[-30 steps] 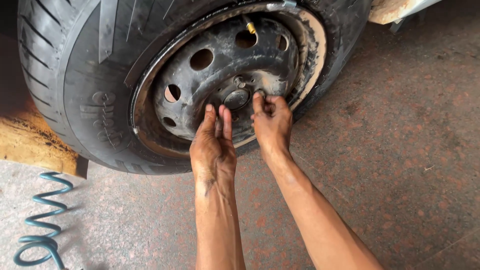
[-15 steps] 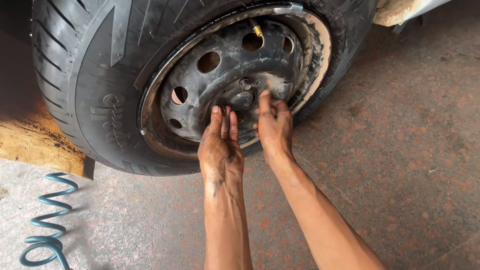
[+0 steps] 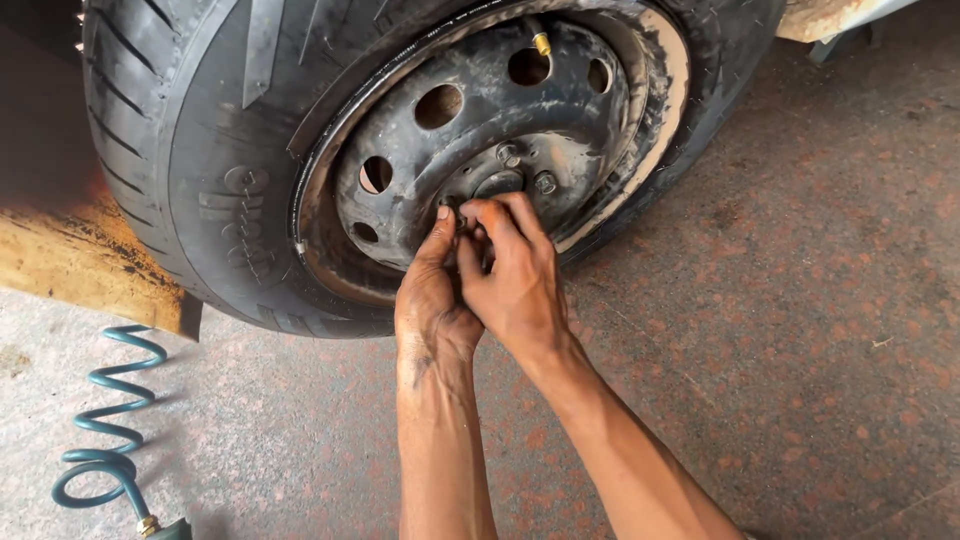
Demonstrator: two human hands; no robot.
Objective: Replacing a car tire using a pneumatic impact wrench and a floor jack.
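A car wheel with a dirty black steel rim [image 3: 470, 120] and a worn black tyre [image 3: 200, 150] fills the upper part of the view. Lug nuts [image 3: 545, 183] show around the hub, and a brass valve stem [image 3: 541, 44] sticks out near the rim's top. My left hand [image 3: 432, 295] and my right hand [image 3: 512, 275] are pressed together at the lower left of the hub. Fingertips of both pinch at a small part against the rim; the part itself is hidden by the fingers.
A teal coiled air hose [image 3: 105, 420] with a brass fitting lies on the reddish stone floor [image 3: 800, 330] at the lower left. A yellow-brown wooden block [image 3: 80, 260] sits behind the tyre on the left. A pale car body edge [image 3: 830, 15] shows top right.
My right hand has moved left from the hub's right side to join the left hand at the lower left of the hub. The view has drifted closer to the wheel.
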